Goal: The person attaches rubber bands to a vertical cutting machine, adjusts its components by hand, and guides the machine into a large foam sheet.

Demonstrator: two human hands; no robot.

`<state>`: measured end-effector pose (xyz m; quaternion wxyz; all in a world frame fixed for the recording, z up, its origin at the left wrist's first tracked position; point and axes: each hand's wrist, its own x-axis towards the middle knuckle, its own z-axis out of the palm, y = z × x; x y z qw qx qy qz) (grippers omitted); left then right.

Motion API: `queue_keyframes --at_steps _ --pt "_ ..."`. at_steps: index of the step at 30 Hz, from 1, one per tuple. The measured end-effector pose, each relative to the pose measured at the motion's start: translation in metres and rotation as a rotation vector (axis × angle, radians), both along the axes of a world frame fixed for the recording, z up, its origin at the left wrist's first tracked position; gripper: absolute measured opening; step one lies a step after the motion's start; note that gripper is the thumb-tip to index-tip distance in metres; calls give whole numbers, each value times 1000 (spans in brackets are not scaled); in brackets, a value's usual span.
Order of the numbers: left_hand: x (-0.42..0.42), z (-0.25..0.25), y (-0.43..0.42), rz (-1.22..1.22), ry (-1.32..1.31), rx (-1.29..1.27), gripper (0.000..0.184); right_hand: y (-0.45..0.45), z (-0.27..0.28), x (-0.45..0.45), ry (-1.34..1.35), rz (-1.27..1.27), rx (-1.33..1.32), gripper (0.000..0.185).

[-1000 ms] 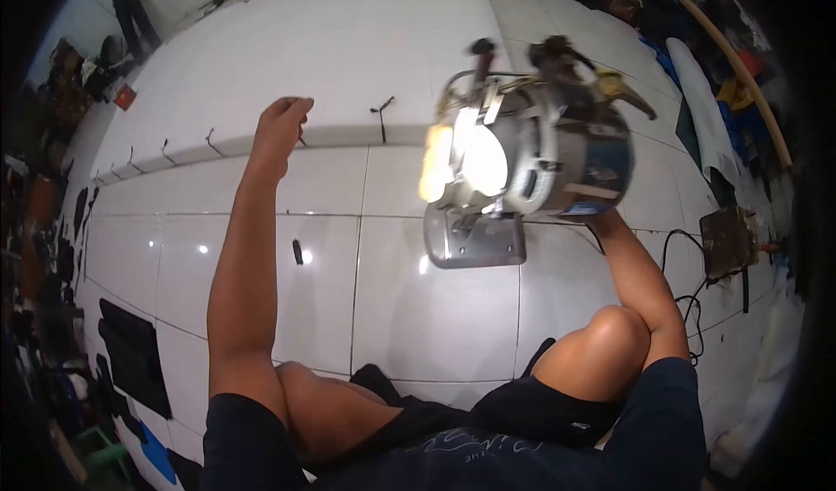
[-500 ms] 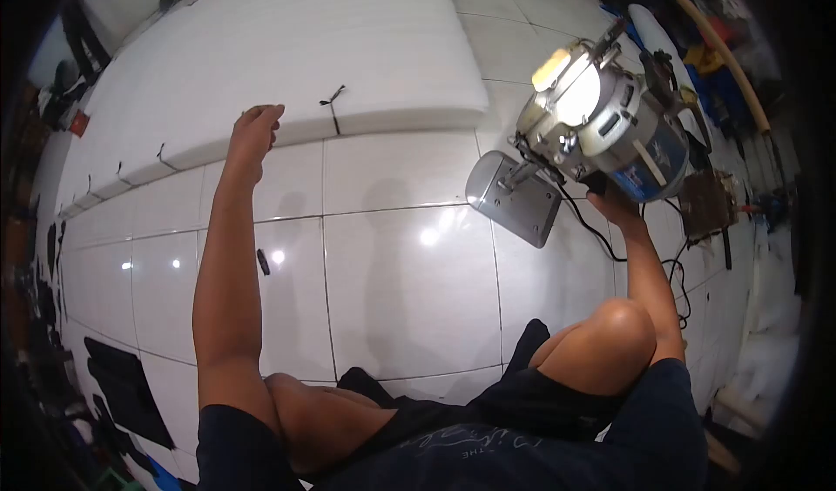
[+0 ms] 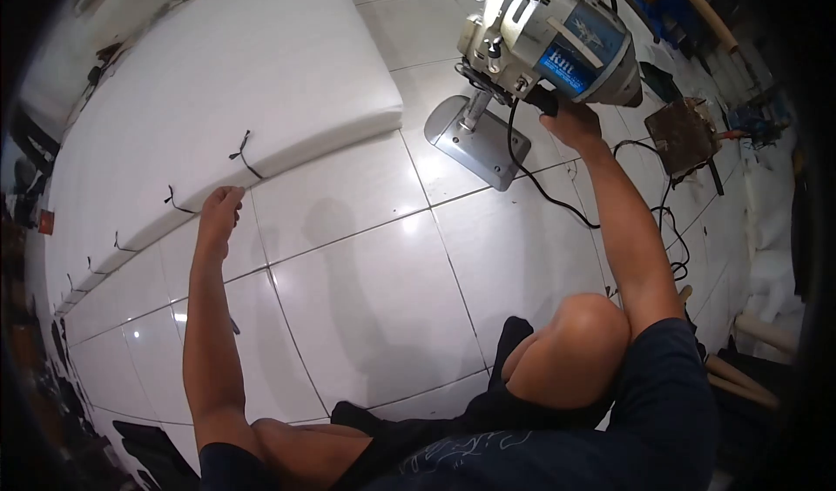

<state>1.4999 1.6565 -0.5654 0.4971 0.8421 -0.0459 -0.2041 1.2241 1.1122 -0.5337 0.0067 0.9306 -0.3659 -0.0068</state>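
Observation:
My right hand (image 3: 575, 125) is wrapped round the black handle of a cutting machine (image 3: 557, 43), a metal motor body with a blue label. Its grey base plate (image 3: 479, 143) is at the lower end of a short upright, over the tiled floor. A black cord runs from the machine. My left hand (image 3: 221, 217) has its fingers curled together beside the front edge of a thick white padded slab (image 3: 218, 64); whether they hold something is hidden. Short black ties (image 3: 246, 156) stick out along that edge.
A brown block-like object (image 3: 679, 138) lies on the floor (image 3: 374, 299) at the right, with looped black cord near it. Wooden poles and rolls stand along the right side. Black flat items (image 3: 152, 452) lie at the lower left. My bent knees are in front.
The view has turned, and the white slab shows lower and further left. The machine, held by my right hand, has turned and its base now appears upper centre-right. My left hand stays curled.

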Motion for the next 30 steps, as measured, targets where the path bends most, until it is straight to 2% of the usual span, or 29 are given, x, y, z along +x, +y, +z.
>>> queue_keyframes --at_steps 1,6,8,12,14,18,23,25,27,28,30 --pt "2 -5 -5 -34 26 41 27 -4 2 4 -11 14 0 49" --pt "-6 -23 -41 -98 42 117 30 -23 2 11 -83 125 -12 46" --pt "-8 -29 -52 -155 33 126 32 -40 -10 12 -39 202 -48 55" --pt "-15 -27 -73 -221 28 138 32 -36 2 12 -27 238 -10 55" --pt "-16 -28 -79 -234 29 117 32 -39 -3 15 -186 279 6 41" --pt "-15 -34 -85 -270 29 134 33 -39 0 16 -120 227 47 41" --pt "-24 -59 -94 -308 -61 176 33 -38 -5 15 -205 260 -12 39" --pt "-44 -68 -122 -348 77 122 30 -44 -9 16 -135 235 -14 44" --pt "-65 -92 -167 -486 12 71 30 -50 -12 15 -60 217 -19 49" --pt "-85 -79 -199 -550 71 143 36 -51 -14 14 -108 248 -7 46" --pt "-105 -99 -260 -609 114 -1 59 -49 -13 14 -163 287 4 43"
